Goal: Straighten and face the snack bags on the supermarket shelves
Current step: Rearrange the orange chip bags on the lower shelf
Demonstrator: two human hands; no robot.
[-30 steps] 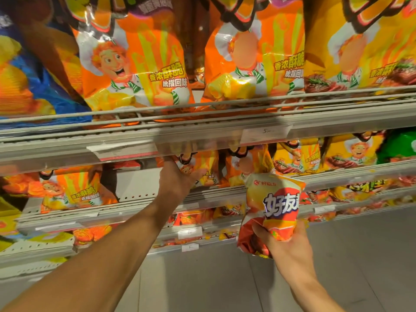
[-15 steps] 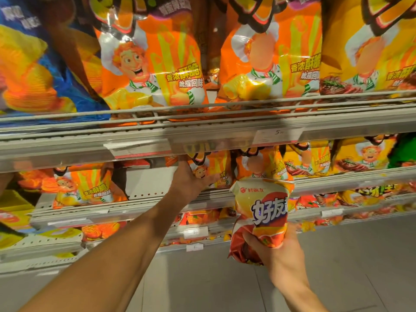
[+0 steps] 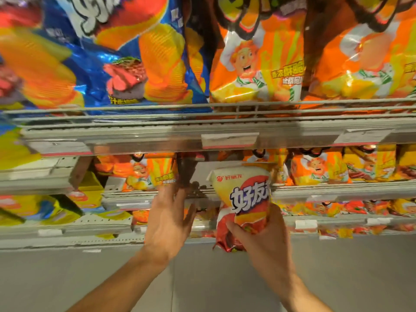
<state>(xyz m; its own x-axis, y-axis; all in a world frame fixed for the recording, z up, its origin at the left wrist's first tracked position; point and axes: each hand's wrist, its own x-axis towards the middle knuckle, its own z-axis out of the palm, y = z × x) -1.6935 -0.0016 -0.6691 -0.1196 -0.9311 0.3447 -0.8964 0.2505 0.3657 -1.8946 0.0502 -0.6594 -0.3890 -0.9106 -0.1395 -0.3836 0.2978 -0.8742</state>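
Right hand (image 3: 265, 242) fingers clamped on snack bag (image 3: 245, 199) bottom; light, crinkly, crushable. Left hand (image 3: 167, 221), nine o'clock, fingers spread.

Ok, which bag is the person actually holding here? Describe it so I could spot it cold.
Look below the top shelf rail, in front of the second shelf. The right hand grips the yellow and red bag by its lower end. Unlike the orange chef bags behind it, it bears large white outlined characters and no cartoon chef.
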